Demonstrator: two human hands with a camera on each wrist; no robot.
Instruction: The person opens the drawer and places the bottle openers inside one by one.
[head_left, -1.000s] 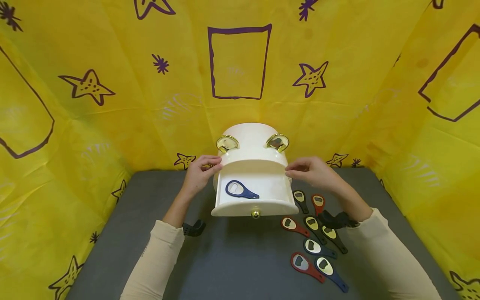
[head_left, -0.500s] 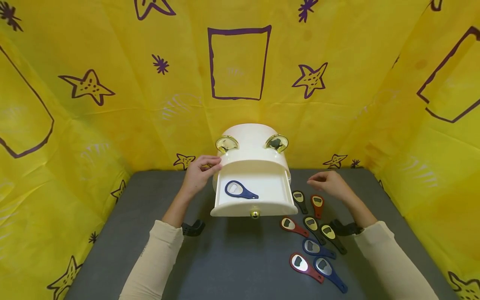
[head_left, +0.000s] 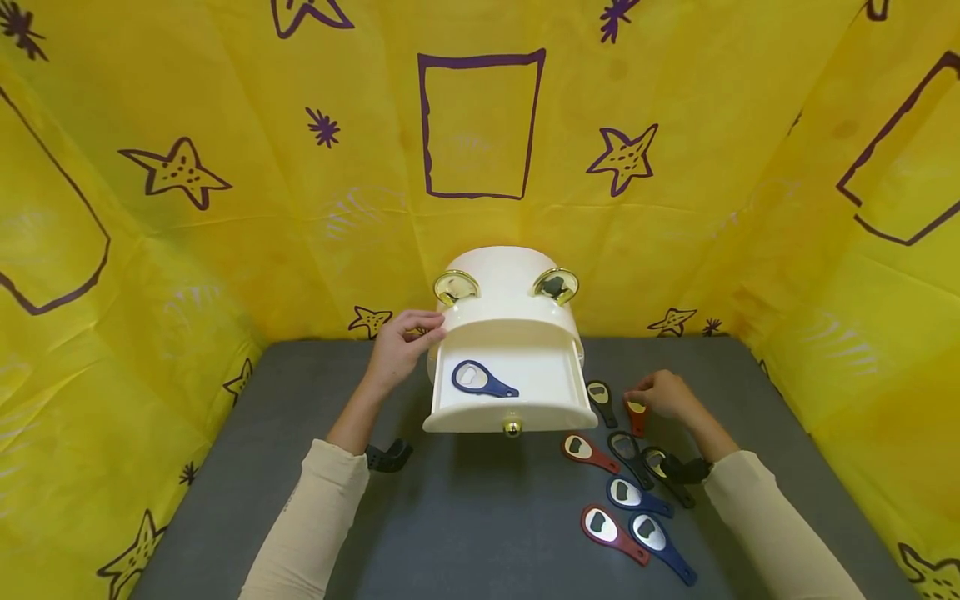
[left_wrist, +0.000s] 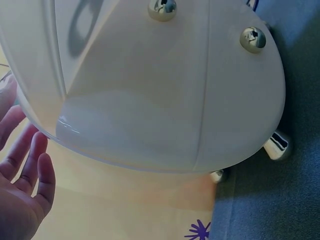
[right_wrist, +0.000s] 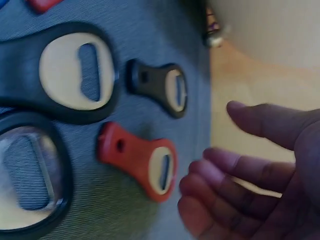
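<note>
A white rounded box (head_left: pixel 506 287) with gold round ears has its drawer (head_left: pixel 540 367) pulled out, with a blue bottle opener (head_left: pixel 483 379) lying inside. My left hand (head_left: pixel 397 346) rests its fingertips at the box's left side; in the left wrist view its fingers (left_wrist: pixel 30 165) lie along the box edge. Over a red bottle opener (head_left: pixel 637 421) hovers my right hand (head_left: pixel 667 396). In the right wrist view, the thumb and fingers (right_wrist: pixel 240 170) are apart and hold nothing, close to that red opener (right_wrist: pixel 142 162). A black opener (head_left: pixel 602 403) lies to its left.
Several more bottle openers lie on the grey table (head_left: pixel 450 533), among them a red one (head_left: pixel 615 533), a blue one (head_left: pixel 663 546) and a black one (head_left: pixel 630 457). A yellow cloth (head_left: pixel 337 267) with drawn stars stands behind and at both sides.
My right hand has left the box's right side and moved right and down to the red opener. The left hand, drawer and openers stay where they were.
</note>
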